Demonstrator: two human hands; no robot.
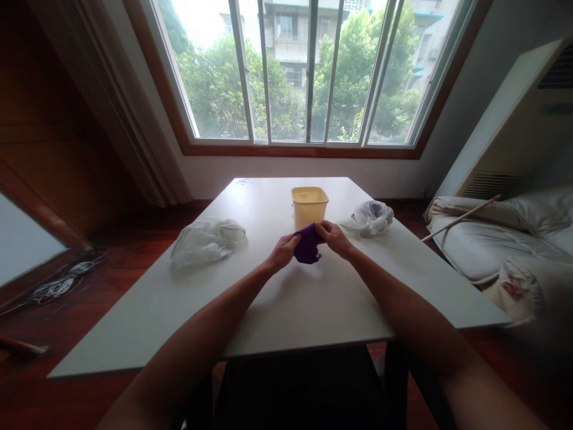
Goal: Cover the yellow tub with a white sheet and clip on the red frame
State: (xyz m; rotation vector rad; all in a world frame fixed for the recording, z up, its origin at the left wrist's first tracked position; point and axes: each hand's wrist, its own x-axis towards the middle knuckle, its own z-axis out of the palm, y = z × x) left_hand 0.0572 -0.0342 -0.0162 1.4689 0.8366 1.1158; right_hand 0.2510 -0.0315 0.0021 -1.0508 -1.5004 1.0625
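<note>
In the head view, the left hand and right hand are closed in pinches on opposite sides of a purple cloth, held over the white table, near side of the yellow bin; seemingly spreading or handling it, which calls for steady pinches on both edges

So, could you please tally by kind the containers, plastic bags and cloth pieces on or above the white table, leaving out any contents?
Yellow container: 1
Whitish plastic bags, one at left and one at right: 2
Purple cloth, held between the left hand and the right hand: 1
Total: 4
</note>
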